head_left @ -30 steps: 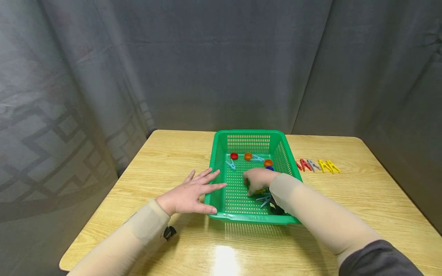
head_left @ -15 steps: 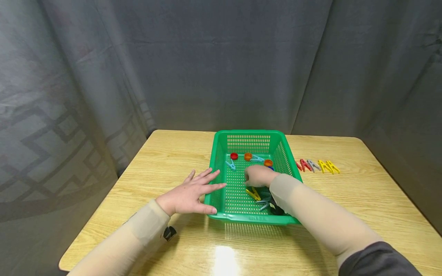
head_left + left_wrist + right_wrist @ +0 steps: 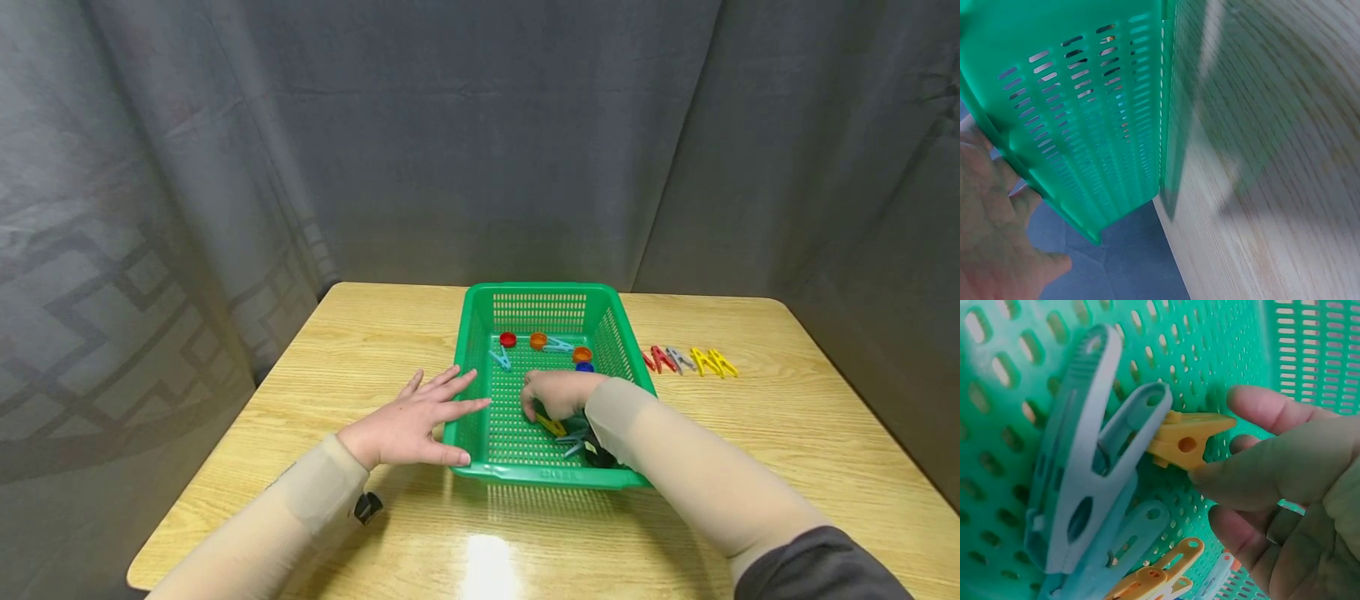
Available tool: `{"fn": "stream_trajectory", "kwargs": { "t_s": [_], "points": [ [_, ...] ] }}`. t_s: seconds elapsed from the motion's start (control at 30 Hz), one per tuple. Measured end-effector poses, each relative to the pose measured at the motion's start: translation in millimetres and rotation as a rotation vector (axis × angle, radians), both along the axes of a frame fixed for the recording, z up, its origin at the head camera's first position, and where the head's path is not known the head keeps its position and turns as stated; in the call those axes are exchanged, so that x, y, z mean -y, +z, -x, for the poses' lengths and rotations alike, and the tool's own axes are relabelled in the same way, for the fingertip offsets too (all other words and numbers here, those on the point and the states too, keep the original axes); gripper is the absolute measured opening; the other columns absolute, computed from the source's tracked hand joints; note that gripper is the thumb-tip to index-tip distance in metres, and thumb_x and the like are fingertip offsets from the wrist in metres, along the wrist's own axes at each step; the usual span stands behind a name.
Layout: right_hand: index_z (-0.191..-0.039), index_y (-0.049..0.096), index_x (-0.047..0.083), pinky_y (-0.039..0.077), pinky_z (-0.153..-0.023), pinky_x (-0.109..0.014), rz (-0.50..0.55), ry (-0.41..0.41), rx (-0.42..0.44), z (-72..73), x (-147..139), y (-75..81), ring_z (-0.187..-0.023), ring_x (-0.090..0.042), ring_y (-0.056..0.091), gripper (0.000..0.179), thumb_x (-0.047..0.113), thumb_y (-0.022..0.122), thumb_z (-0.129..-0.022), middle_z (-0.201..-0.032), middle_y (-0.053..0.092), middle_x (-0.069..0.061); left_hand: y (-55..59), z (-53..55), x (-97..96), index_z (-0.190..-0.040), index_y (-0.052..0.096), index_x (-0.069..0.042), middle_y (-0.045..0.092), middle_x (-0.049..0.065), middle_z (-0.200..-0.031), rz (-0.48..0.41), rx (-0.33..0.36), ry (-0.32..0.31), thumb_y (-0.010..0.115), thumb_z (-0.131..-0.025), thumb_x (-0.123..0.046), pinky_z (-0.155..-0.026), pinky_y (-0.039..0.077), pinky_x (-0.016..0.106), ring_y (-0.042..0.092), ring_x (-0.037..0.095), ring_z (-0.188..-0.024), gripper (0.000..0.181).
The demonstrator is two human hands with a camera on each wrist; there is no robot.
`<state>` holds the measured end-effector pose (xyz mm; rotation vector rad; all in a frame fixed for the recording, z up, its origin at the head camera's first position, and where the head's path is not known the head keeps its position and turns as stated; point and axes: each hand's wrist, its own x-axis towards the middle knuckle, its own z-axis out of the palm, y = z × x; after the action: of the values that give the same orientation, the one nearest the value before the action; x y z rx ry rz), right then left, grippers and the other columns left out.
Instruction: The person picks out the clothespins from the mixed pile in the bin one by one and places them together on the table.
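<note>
My left hand rests with spread fingers on the left rim of the green plastic basket. Inside the basket, my right hand reaches down to a yellow clothespin. The right wrist view has the thumb tip right at this clothespin and the index fingertip close to its end, the two fingers held apart. Near it lie several light-blue clothespins, and another yellow clothespin shows lower down. Farther back in the basket are light-blue clothespins and a red cap.
Orange caps and a blue cap also lie in the basket. On the wooden table, right of the basket, stand in a row red clothespins, a grey clothespin and two yellow clothespins. Grey curtains hang behind.
My right hand moved off the yellow clothespin, leaving it in view half a second ago, and has now come back down to it with fingers parted. My left hand has stayed put.
</note>
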<state>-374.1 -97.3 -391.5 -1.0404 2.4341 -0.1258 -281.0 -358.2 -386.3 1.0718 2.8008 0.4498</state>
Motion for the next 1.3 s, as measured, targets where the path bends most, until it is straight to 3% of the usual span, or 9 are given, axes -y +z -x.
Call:
{"fn": "stream_trajectory", "kwargs": {
  "t_s": [0.23,0.43,0.67,0.8,0.97,1.3],
  "points": [
    [-0.08,0.068,0.013,0.047,-0.067,-0.03,0.054,0.018,-0.021,2.6,-2.0,-0.7,-0.079,-0.016,0.05,0.03,-0.016,0.065,-0.075,-0.092,0.054,0.001,-0.7,0.0,0.7,-0.15,0.032,-0.035,0.002,-0.008,-0.161,0.003,-0.011,-0.004,0.059,-0.085,-0.062,-0.109,0.001,0.065,-0.001,0.02,-0.147,0.075],
    [-0.078,0.066,0.01,0.047,-0.066,-0.029,0.069,-0.005,-0.035,5.3,-2.7,-4.5,-0.069,-0.012,0.051,0.01,0.003,0.07,-0.084,-0.076,0.059,0.004,0.2,-0.6,0.6,-0.15,0.032,-0.036,0.003,-0.008,-0.161,0.0,-0.01,-0.003,0.06,-0.086,-0.06,-0.109,0.001,0.065,-0.001,0.019,-0.147,0.074],
    [-0.086,0.065,0.012,0.047,-0.07,-0.033,0.04,-0.069,-0.057,6.0,-1.4,-5.7,-0.071,-0.013,0.052,0.011,0.017,0.061,-0.095,-0.08,0.06,0.003,0.6,-0.8,0.8,-0.15,0.032,-0.036,0.003,-0.008,-0.161,0.0,-0.007,-0.003,0.059,-0.086,-0.061,-0.109,0.0,0.064,-0.002,0.018,-0.147,0.074],
    [-0.094,0.064,0.011,0.049,-0.074,-0.036,0.032,-0.142,0.0,3.8,0.1,-4.7,-0.078,-0.016,0.055,0.021,0.03,0.072,-0.087,-0.088,0.061,0.001,0.2,-0.6,1.2,-0.15,0.032,-0.036,0.002,-0.008,-0.161,0.001,-0.003,-0.002,0.058,-0.086,-0.062,-0.11,0.0,0.064,-0.003,0.017,-0.147,0.074],
    [-0.097,0.06,0.011,0.048,-0.075,-0.038,0.025,-0.16,0.028,1.1,0.5,-4.9,-0.081,-0.018,0.054,0.035,0.024,0.084,-0.076,-0.09,0.057,0.0,-0.3,-0.4,1.4,-0.15,0.032,-0.036,0.002,-0.009,-0.161,0.006,-0.003,-0.002,0.057,-0.085,-0.064,-0.11,0.0,0.064,-0.003,0.017,-0.147,0.075],
    [-0.091,0.06,0.009,0.046,-0.068,-0.033,0.027,-0.144,-0.018,0.6,0.9,-4.7,-0.074,-0.017,0.051,0.026,0.014,0.082,-0.077,-0.083,0.056,0.0,-0.2,-0.5,0.9,-0.15,0.032,-0.037,0.002,-0.01,-0.161,-0.001,0.005,0.004,0.061,-0.085,-0.06,-0.11,0.0,0.064,-0.002,0.018,-0.147,0.074]
  ]
}}
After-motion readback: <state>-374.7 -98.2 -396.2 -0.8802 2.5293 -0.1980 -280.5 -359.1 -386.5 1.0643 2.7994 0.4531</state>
